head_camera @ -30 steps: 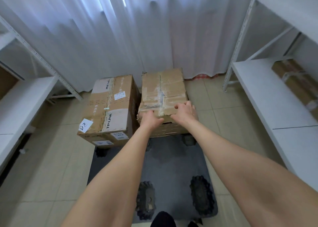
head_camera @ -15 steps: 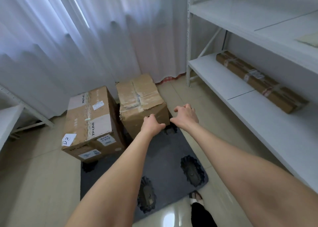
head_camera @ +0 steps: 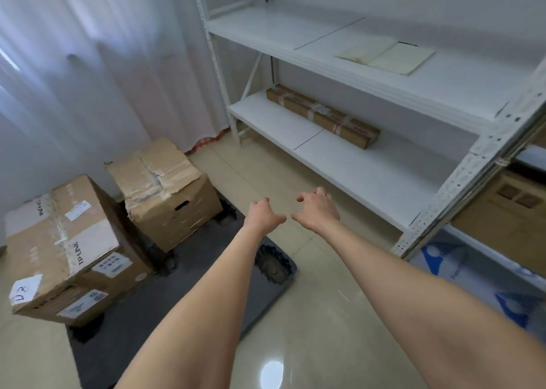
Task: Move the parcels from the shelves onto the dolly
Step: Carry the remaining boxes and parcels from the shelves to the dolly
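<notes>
Two cardboard parcels stand on the dark grey dolly (head_camera: pixel 189 273) at the left: a TP-LINK box (head_camera: pixel 68 250) marked "D2" and a worn taped box (head_camera: pixel 165 190) to its right. My left hand (head_camera: pixel 263 214) and my right hand (head_camera: pixel 317 211) hover side by side over the floor, right of the taped box, fingers loosely curled, holding nothing. A long narrow brown parcel (head_camera: pixel 322 115) lies on the lower board of the white shelf (head_camera: pixel 369 167) ahead of my hands.
A flat pale envelope (head_camera: pixel 387 55) lies on the upper shelf board. Another rack at the far right holds a brown carton (head_camera: pixel 508 211) and a blue-and-white pack (head_camera: pixel 461 273). White curtains hang behind the dolly. The floor tiles are glossy.
My hands have let go of the taped box, which stays on the dolly, and swung right toward the shelf. My view has turned right along with them.
</notes>
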Available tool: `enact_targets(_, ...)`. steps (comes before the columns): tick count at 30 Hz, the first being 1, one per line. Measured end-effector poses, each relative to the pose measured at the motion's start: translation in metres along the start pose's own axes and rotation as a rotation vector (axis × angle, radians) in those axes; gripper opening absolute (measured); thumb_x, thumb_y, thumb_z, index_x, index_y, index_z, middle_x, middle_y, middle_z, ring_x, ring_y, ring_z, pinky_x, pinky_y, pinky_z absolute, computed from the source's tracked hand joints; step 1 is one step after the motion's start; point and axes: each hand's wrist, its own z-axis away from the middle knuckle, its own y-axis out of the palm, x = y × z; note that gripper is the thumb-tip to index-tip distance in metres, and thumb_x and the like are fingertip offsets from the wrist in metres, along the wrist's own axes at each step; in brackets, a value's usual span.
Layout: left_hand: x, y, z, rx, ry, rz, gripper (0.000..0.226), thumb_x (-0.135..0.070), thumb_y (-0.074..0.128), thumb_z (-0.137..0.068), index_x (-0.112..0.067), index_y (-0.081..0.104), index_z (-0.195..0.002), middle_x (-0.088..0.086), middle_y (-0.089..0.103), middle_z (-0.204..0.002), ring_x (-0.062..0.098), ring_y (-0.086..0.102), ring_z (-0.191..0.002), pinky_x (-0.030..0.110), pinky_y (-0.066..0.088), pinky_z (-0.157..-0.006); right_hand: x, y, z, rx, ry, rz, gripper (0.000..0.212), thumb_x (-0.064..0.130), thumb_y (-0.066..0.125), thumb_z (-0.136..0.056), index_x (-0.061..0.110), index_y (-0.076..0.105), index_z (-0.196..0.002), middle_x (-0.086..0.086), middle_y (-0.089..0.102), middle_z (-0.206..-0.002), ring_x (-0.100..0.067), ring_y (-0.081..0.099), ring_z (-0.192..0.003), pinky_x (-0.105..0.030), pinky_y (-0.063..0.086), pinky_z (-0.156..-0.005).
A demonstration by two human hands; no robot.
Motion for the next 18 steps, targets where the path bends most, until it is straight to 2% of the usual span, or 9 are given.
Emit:
enact_targets(10, -0.102, 0.098, 0.077, 0.109, 0.17, -0.099, 0.075, -0.026, 0.062, -0.089, -0.004, 0.022, -0.149, 0.018, 0.03, -0.15, 0.03, 0.038, -0.134, 0.035, 0.036, -0.104, -0.141, -0.043, 0.086, -0.088, 0.19, -0.097, 0.049, 0.031, 0.062, -0.088, 0.025, 0.051, -0.136, -0.006, 0.035, -0.142, -0.026, 0.034, -0.131, -0.036, 0.04, -0.101)
enact_targets(18, -0.207, 0.194, 0.194, 0.145, 0.35, -0.16, 0.073, -0.028, 0.067, -0.085, -0.003, 0.032, -0.143, 0.019, 0.037, -0.145, 0.029, 0.039, -0.132, 0.03, 0.035, -0.102, -0.278, -0.102, 0.205, -0.221, 0.305, -0.15, 0.042, 0.027, 0.062, -0.089, 0.022, 0.054, -0.13, -0.007, 0.038, -0.137, -0.028, 0.036, -0.126, -0.039, 0.041, -0.098)
